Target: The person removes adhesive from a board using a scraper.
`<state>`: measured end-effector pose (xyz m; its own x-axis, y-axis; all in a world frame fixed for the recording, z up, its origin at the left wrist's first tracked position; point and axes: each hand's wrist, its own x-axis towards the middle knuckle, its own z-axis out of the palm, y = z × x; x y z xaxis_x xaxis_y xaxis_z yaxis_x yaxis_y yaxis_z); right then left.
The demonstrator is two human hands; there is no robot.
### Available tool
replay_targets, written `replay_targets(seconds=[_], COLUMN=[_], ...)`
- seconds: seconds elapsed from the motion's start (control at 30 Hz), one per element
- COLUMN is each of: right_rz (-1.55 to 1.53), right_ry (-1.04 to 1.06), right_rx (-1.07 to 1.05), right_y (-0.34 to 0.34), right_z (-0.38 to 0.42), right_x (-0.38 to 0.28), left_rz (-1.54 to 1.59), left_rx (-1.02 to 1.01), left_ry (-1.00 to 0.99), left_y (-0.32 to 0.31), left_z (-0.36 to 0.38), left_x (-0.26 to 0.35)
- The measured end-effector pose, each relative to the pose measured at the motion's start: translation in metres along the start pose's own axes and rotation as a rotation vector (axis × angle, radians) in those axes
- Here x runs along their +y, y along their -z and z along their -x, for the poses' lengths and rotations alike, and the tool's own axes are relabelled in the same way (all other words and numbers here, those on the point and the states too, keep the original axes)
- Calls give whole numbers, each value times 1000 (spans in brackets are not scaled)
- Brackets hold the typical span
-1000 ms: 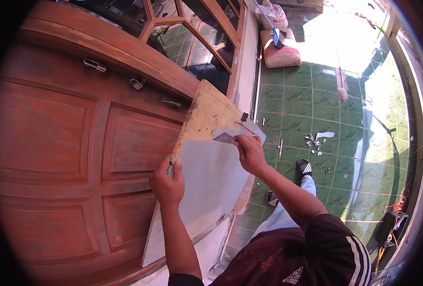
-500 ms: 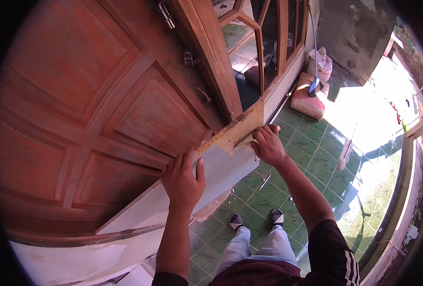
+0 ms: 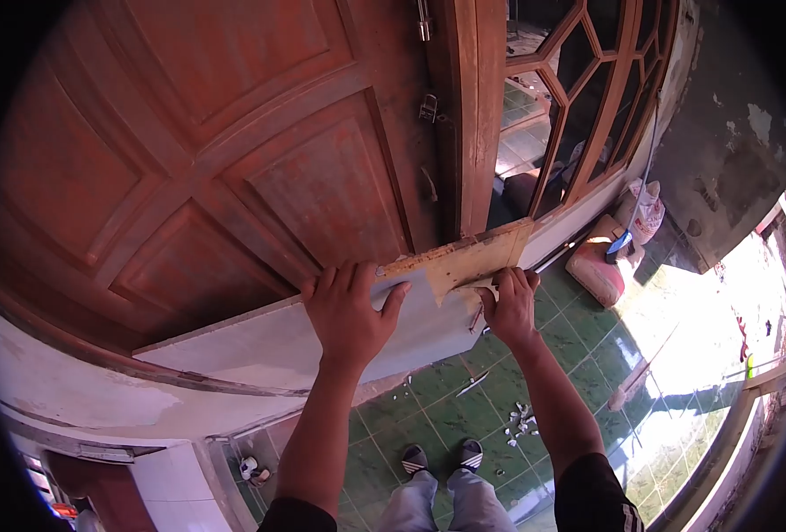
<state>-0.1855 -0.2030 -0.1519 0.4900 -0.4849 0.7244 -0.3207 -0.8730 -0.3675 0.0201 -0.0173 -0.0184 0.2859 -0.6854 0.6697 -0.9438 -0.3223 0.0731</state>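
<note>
A long board [image 3: 233, 355] with a pale grey-white face stands on edge against the wooden door [image 3: 322, 195]. Its top edge is rough and chipped. Toward the right end, the facing is gone and a tan bare patch [image 3: 486, 262] shows. My left hand [image 3: 349, 312] is closed over the top edge, fingers behind and thumb on the front face. At the bare patch, my right hand [image 3: 510, 310] pinches a loose flap of the facing [image 3: 471, 285], which curls away from the board.
Green floor tiles [image 3: 393, 417] lie below, with white scraps [image 3: 523, 424] near my sandalled feet [image 3: 470, 455]. Right of the door are a glazed wooden window frame [image 3: 548, 115], filled sacks [image 3: 599, 266] and a blue-headed brush or broom [image 3: 621, 241].
My view has turned, so door, board and sacks sit differently in the picture. Both hands keep their holds on the board and the flap. More floor scraps show now.
</note>
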Motion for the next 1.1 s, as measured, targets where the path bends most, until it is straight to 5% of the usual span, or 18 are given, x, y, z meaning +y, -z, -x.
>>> replay_targets(seconds=[1.1], right_rz=[3], right_ry=[54], right_rx=[-21], right_y=[-1], right_z=[0], right_x=[7], left_rz=[15], left_rx=[53], left_ry=[-6], left_y=[-1], left_z=[-1], left_x=[-1])
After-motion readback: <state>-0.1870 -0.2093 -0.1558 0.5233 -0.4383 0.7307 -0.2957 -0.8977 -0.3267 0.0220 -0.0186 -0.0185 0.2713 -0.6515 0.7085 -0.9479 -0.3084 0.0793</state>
